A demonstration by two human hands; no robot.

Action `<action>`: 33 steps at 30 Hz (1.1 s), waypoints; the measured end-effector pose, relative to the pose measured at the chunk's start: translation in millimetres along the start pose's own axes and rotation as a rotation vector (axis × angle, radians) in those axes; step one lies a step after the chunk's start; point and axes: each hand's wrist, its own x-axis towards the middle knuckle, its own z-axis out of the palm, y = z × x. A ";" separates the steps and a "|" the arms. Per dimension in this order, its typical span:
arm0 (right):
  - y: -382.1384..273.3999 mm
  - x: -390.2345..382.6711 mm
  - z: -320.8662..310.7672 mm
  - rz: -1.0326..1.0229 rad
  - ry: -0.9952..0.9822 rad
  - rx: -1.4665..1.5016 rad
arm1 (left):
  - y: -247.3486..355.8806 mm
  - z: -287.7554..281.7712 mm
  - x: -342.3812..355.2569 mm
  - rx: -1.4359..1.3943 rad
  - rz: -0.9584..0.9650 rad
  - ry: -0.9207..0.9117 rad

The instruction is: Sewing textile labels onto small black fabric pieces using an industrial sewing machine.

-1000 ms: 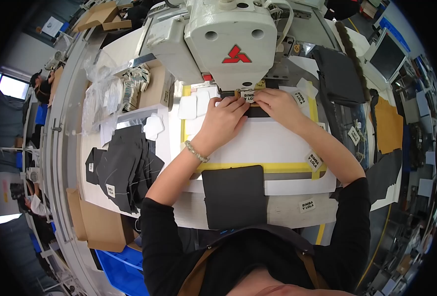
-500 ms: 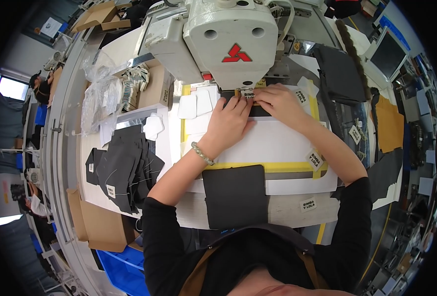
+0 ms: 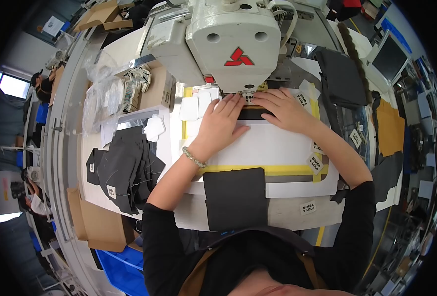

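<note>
Beneath the white sewing machine head (image 3: 233,47), a small white printed label (image 3: 249,98) lies on a dark fabric piece (image 3: 253,114). My left hand (image 3: 221,121) rests flat left of the label, fingertips by the machine's foot and thumb held out. On the right, my right hand (image 3: 288,112) lies with stretched fingers reaching to the label's edge. Both hands press lightly on the dark piece, and neither grips anything. Much of that piece is hidden under the hands and machine. Another dark fabric piece (image 3: 235,199) sits at the table's front edge.
Around the work is a white plate with yellow tape (image 3: 277,170). Loose white labels (image 3: 307,207) lie to the right. Dark fabric pieces (image 3: 124,167) are piled at left, below an open box of labels (image 3: 156,89). Folded dark fabric (image 3: 341,76) and a monitor (image 3: 388,54) stand at right.
My hands have spread apart, the left one moving left and the right one flattening out to the right. More of the dark piece shows between them.
</note>
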 end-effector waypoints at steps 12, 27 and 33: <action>2.4 8.0 -3.5 -0.054 -0.047 0.068 | -12.3 3.8 4.7 0.129 -0.036 -0.042; 4.6 14.1 -1.6 -0.059 -0.093 0.075 | -14.8 1.3 5.2 0.116 -0.040 -0.022; 7.4 10.3 -1.7 -0.055 -0.053 0.136 | -16.0 1.6 6.0 0.100 -0.042 -0.034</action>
